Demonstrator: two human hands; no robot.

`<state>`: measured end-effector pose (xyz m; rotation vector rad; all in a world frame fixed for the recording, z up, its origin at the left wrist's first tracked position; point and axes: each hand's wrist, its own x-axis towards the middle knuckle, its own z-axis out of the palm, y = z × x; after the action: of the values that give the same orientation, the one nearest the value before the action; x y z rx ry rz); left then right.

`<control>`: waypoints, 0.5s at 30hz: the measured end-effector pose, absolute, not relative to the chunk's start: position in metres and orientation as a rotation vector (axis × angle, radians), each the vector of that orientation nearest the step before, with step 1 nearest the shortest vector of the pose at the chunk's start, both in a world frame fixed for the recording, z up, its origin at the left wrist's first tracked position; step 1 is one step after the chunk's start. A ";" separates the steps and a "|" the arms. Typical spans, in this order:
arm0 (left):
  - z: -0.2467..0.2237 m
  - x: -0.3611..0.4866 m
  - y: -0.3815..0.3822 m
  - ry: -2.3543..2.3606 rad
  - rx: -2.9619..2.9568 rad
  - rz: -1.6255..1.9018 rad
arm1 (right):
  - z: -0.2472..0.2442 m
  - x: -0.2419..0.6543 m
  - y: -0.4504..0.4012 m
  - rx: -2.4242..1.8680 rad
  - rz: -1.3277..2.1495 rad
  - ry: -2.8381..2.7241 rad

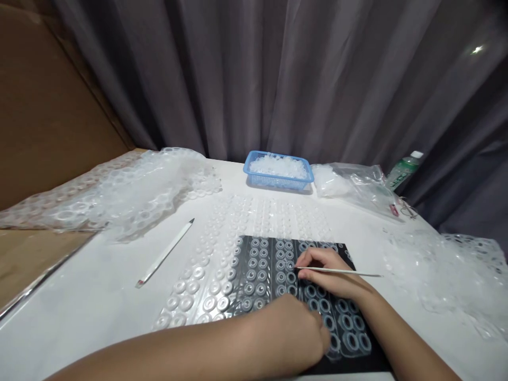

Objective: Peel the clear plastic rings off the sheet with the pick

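Note:
My right hand (327,267) pinches a thin white stick (357,273), its tip against the rings in the middle rows. Below it, my left hand (291,330) is closed with its fingers curled down over the near part of the sheet; whatever it may hold is hidden. Under both hands lies a clear plastic sheet (254,275) with rows of small round ring-shaped cups. Part of it rests on a black mat (357,362), where the rings stand out. On the right side of the mat the rings look wider and more open.
A blue basket (280,182) full of small clear pieces stands at the back. Left are a white pen-like tool (166,251), piled clear plastic sheets (138,185) and a cardboard box (47,106). Right are a plastic bag (357,188), a green bottle (402,169) and more clear sheeting (456,286).

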<state>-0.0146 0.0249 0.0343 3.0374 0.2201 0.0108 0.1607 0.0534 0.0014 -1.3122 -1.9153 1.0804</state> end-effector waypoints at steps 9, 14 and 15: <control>0.028 -0.013 0.018 0.823 2.776 -0.282 | 0.001 0.161 0.054 -1.294 1.034 -1.955; 0.042 -0.010 0.018 0.852 2.653 -0.456 | 0.000 0.160 0.055 -1.264 0.974 -2.031; 0.045 -0.009 0.018 0.853 2.647 -0.501 | 0.000 0.160 0.055 -1.251 0.948 -2.051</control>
<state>-0.0087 0.0183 0.0451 2.6470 0.8533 -0.5013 0.1599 0.0548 0.0005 -1.2508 -2.0511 0.9482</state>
